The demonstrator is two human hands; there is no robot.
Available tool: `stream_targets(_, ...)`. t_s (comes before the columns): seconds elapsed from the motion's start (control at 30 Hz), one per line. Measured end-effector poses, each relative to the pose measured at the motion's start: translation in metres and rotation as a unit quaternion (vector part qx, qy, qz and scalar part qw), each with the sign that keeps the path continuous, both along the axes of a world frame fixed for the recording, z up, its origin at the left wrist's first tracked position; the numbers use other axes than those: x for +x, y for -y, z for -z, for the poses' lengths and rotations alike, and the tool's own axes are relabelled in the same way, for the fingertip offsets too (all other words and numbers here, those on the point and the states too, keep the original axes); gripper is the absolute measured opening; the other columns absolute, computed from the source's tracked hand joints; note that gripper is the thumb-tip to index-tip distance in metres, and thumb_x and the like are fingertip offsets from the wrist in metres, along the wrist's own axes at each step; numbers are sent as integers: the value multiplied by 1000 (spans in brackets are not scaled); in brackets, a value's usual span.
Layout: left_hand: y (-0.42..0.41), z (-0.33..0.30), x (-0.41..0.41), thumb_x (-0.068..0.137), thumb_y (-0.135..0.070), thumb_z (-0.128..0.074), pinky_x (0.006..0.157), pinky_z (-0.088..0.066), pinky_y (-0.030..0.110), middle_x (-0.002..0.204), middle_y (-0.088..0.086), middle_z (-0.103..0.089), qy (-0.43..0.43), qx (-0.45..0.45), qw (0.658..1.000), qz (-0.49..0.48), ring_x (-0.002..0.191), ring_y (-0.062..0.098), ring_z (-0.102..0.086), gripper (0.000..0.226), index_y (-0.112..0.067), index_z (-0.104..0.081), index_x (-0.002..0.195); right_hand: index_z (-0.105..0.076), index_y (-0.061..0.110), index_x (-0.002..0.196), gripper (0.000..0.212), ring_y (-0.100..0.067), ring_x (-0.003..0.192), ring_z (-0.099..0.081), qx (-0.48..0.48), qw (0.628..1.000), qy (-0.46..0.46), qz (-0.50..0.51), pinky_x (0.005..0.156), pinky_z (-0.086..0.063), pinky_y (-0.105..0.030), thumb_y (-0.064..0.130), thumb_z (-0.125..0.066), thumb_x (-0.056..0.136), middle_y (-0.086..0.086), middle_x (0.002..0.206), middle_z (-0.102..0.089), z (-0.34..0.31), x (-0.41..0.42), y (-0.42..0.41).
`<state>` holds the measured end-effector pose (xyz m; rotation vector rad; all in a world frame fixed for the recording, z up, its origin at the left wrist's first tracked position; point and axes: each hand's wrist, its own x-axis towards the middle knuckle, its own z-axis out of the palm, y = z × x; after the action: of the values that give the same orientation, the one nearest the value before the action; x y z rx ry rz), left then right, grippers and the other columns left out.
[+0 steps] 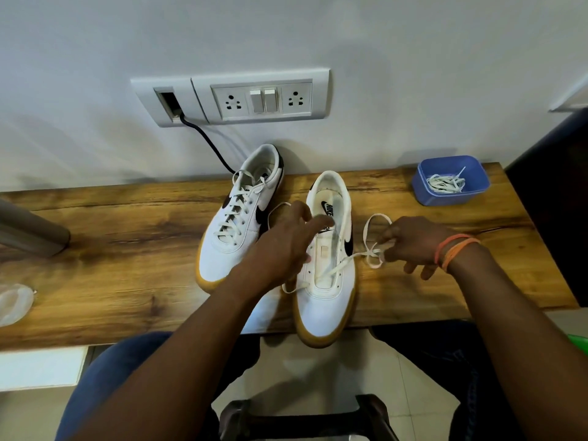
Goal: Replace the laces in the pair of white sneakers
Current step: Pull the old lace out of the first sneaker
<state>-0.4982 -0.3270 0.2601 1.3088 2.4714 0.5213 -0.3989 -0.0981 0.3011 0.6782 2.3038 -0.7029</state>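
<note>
The right-hand sneaker is set at the centre of the wooden shelf, its toe hung past the near edge at 6 o'clock. Only its lowest eyelets are threaded by a white lace, which is drawn out toward 3 o'clock and pinched there in a loop by the right hand. The left hand is held over the shoe's tongue with fingers spread and loose, nothing gripped. Just beside it at 9 o'clock the second sneaker is seen fully laced, heel raised against the wall. At 2 o'clock, well apart and near the shelf's far corner, a blue tub of laces is placed. Bare wood is left between tub and hand. A socket panel is mounted at 12 o'clock.
</note>
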Motion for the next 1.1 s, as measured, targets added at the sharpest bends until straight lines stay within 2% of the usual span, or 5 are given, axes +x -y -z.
stream_targets(0.17,0,5,-3,68,-19,-85,74,-56,45,131,6,-38,-90,-20,995,34,115,27,-48,55,-27,-63,118,-74,25,92,10,-18,83,-65,55,962,-223,-147,71,-52,-29,25,-65,87,5,93,-71,-1,-2,41)
stream_targets(0.3,-2,9,-1,66,-17,-86,64,-56,43,124,7,-37,-67,26,997,26,108,27,-50,40,-23,-65,99,-68,29,117,31,-25,98,-65,71,959,-177,-210,77,-51,-31,35,-67,87,-1,107,-68,16,4,86)
stream_targets(0.5,-8,9,2,74,-18,-81,78,-55,43,144,1,-32,-35,30,998,35,115,28,-52,30,-25,-68,100,-71,24,89,11,-27,87,-65,124,954,-194,-191,65,-43,-28,24,-60,89,-3,92,-69,32,9,86)
stream_targets(0.9,-8,18,-1,74,-6,-76,86,-50,47,132,6,-54,24,63,995,68,111,30,-54,21,-22,-76,89,-59,27,65,31,-25,73,-66,69,937,-284,192,71,-56,-40,8,-64,88,1,73,-65,33,42,22)
stream_targets(1.1,-5,7,6,79,-23,-77,96,-45,42,146,-1,-38,10,25,997,68,128,25,-38,31,-33,-73,109,-68,23,106,20,-25,87,-66,84,947,-308,-28,74,-51,-31,25,-62,87,-1,96,-72,30,45,71)
